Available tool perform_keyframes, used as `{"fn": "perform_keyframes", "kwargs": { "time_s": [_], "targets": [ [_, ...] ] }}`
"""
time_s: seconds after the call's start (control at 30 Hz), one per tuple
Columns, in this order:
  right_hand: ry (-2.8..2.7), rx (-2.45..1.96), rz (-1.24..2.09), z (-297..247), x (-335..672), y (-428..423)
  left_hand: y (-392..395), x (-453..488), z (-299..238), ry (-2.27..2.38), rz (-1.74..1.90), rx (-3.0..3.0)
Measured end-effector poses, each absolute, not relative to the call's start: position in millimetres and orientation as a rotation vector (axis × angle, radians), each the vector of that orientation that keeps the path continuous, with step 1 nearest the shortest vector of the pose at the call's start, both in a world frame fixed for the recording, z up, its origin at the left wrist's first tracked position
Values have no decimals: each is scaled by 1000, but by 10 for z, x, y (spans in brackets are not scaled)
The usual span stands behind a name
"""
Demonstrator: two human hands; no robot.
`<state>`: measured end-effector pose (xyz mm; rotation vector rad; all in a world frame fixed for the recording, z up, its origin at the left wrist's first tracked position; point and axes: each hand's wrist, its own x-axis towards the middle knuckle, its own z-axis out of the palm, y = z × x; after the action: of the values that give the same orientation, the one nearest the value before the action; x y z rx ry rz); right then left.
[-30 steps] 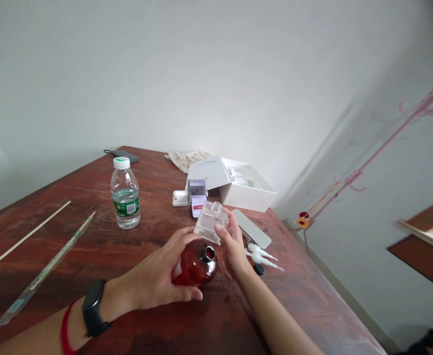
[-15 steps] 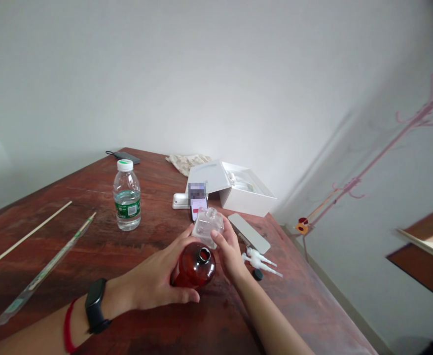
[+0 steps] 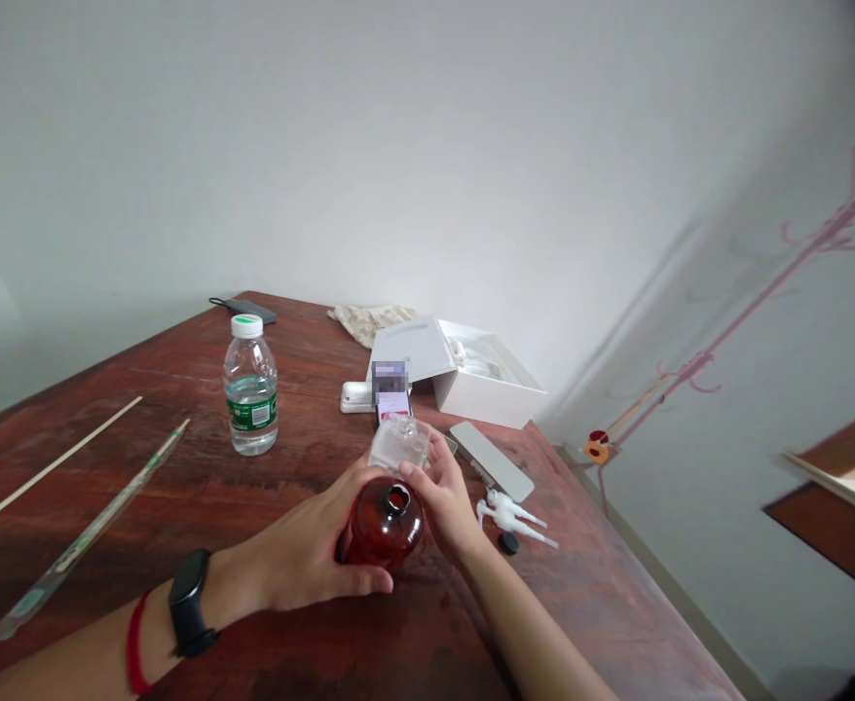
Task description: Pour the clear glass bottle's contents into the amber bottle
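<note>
Gripping the amber glass bottle [image 3: 384, 526] around its body, the left hand [image 3: 303, 545] is curled closed, a wristwatch [image 3: 190, 604] on its wrist. The right hand [image 3: 443, 501] is half closed, holding a clear square glass bottle [image 3: 399, 443] just beyond the amber neck. Status: both bottles are off the table and the amber mouth is open, with nothing fitted. Two white plastic pump fittings [image 3: 507, 516] and a small black cap [image 3: 508, 543] lie loose on the wooden table [image 3: 434, 633]. Farther off stand a plastic water bottle [image 3: 250, 389] and an open white box [image 3: 490, 385].
</note>
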<state>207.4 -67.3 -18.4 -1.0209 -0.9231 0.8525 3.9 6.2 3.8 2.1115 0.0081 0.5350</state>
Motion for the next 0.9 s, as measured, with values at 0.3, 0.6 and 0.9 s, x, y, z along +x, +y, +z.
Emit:
{"fn": "perform_keyframes", "kwargs": {
  "time_s": [0.3, 0.6, 0.9],
  "targets": [
    [-885, -951, 927, -135, 2081, -664, 73, 38, 7, 11, 560, 2142],
    [-849, -908, 939, -134, 2078, -660, 100, 51, -46, 8, 583, 2173],
    [-838, -946, 895, -145, 2063, -662, 82, 55, -21, -9, 602, 2152]
  ]
}}
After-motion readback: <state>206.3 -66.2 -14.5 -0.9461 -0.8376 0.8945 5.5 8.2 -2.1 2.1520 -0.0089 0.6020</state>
